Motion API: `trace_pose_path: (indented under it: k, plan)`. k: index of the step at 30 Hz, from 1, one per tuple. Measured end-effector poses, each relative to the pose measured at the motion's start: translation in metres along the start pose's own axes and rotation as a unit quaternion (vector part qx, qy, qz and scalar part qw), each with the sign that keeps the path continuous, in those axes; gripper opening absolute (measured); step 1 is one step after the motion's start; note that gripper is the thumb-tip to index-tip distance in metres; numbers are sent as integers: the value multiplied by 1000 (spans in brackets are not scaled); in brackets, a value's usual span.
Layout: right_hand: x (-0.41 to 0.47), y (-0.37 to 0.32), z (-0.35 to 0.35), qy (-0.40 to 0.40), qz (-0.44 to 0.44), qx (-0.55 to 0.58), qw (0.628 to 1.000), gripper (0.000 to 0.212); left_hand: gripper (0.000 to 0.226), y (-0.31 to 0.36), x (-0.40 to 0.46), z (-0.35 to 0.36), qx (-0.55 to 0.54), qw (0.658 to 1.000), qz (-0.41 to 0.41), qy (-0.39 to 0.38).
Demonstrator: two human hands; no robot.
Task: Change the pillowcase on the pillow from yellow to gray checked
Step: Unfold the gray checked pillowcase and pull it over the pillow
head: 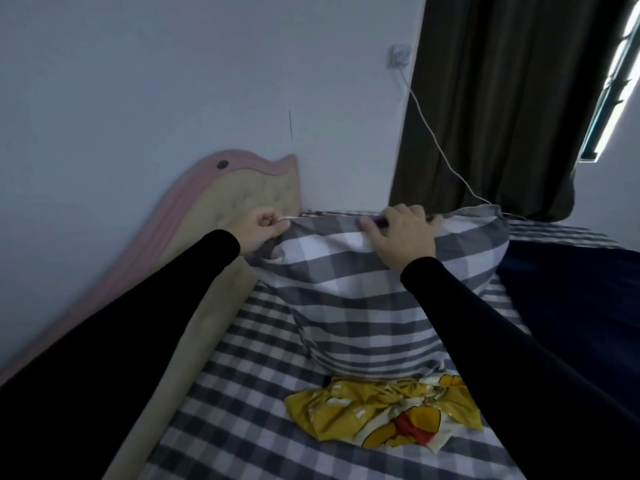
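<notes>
- The left hand (263, 227) is closed in a fist on the left corner of the top edge of the gray checked pillowcase (363, 306), just beside the headboard (270, 188).
- The pillow stands on the bed (249, 393), inside this pillowcase; its top edge, which seems to be the opening, runs left to right between the two hands, and both hands are equally near to it.
- The right hand (401, 233) lies on the same edge near the middle, fingers curled over it and gripping the cloth; the right corner is free, well to the right of this hand.
- I judge the next move is to close or tuck this opening, working along the edge.
- The yellow pillowcase (384, 414) lies crumpled on the bed, in front of the pillow and touching its bottom.
- Count: one pillow, one gray checked pillowcase, one yellow pillowcase, two hands.
</notes>
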State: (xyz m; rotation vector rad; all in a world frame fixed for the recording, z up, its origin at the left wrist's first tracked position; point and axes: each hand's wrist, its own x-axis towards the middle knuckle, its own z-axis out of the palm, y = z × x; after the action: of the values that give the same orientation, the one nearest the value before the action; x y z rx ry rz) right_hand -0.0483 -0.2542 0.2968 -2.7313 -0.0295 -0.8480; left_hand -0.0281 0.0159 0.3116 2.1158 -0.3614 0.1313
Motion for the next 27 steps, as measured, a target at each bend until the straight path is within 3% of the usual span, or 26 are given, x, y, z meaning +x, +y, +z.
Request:
trace_pose_path:
  k: [4, 9, 12, 14, 16, 18, 21, 23, 25, 27]
  plan:
    - [1, -41, 11, -56, -106, 37, 992, 43, 26, -4, 0, 15, -20, 998, 34, 45]
    - [-4, -39, 15, -12, -63, 88, 994, 46, 30, 6, 13, -9, 32, 998, 36, 30]
    - [-3, -44, 16, 11, -23, 129, 991, 42, 27, 25, 34, -15, -60, 995, 60, 49]
    - [3, -41, 14, 10, 12, 160, 987, 43, 27, 25, 38, -8, -78, 996, 49, -16]
    - [7, -30, 12, 28, 21, 172, 985, 45, 34, 15, 36, 2, -9, 996, 45, -78]
    - [9, -23, 6, 41, 13, 184, 982, 46, 26, 9, 36, 7, 6, 994, 48, -96]
    - [18, -26, -12, 57, -11, 187, 981, 44, 25, 18, 45, 2, -7, 996, 63, -66]
    - [30, -30, -28, 111, -13, 174, 978, 44, 27, 36, 56, -8, 18, 996, 76, -49]
    - [41, -32, -42, 166, 6, 190, 968, 44, 27, 55, 63, -15, 40, 994, 96, -39]
    - [47, -27, -48, 167, 37, 190, 967, 42, 25, 61, 69, -16, 48, 992, 101, -61]
